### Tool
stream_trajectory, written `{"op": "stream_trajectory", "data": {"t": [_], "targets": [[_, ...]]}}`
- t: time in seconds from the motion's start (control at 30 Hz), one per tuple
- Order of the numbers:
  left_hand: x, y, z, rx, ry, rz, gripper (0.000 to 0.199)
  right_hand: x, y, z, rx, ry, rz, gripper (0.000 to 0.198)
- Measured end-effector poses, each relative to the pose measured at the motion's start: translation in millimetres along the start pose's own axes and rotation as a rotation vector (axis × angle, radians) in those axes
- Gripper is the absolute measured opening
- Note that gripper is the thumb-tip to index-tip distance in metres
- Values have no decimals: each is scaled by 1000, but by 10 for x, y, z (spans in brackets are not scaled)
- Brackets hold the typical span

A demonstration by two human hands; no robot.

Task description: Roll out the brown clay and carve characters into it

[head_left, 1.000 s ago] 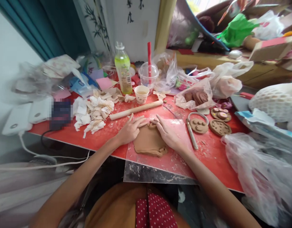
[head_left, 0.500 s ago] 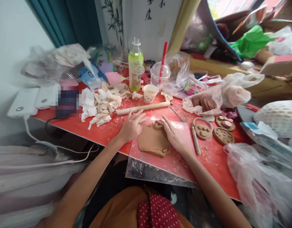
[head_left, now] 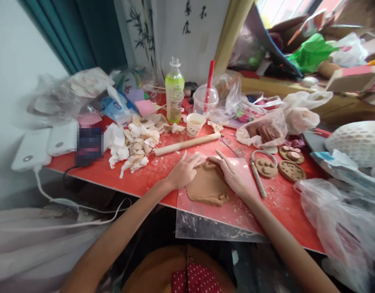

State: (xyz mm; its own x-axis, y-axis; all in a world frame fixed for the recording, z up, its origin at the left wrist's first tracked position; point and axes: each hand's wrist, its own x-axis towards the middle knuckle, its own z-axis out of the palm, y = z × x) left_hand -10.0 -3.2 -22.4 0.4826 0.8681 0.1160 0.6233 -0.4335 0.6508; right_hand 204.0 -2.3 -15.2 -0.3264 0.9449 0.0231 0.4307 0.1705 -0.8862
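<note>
A flat slab of brown clay [head_left: 207,185] lies on a clear plastic sheet [head_left: 199,224] that overhangs the table's front edge. At the slab's upper left edge, my left hand [head_left: 185,170] rests with its fingers stretched out toward the far rim. My right hand [head_left: 230,173] lies along the upper right edge, fingers extended and fingertips at the far rim. Small raised bits of clay show between the two hands and at the slab's near right corner. Just beyond the hands is a wooden rolling pin [head_left: 187,144].
Right of the sheet are a clay tool [head_left: 258,179], a ring [head_left: 263,152] and several clay discs [head_left: 291,171]. Crumpled tissues [head_left: 138,140], a paper cup [head_left: 195,124], a green drink bottle [head_left: 174,91] and bagged clay [head_left: 267,132] stand behind. A plastic bag [head_left: 330,215] hangs at the right edge.
My left hand has come down from above the slab's left side to its upper left edge, nearer my right hand. My right hand stays at the upper right edge; the view has shifted slightly.
</note>
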Motion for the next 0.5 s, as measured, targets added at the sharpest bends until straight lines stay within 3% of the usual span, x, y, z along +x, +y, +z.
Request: {"op": "stream_trajectory", "data": {"t": [0.1,0.3,0.5], "targets": [[32,26,-33,-45,-20,4,62,-16,-36,-12,61,39,15,63],[175,146,0,-125,56,-90,48,6,131,-29,297,116,-30,65],[386,295,169,-139,-65,16,45,61,200,-34,424,175,-51,63]]}}
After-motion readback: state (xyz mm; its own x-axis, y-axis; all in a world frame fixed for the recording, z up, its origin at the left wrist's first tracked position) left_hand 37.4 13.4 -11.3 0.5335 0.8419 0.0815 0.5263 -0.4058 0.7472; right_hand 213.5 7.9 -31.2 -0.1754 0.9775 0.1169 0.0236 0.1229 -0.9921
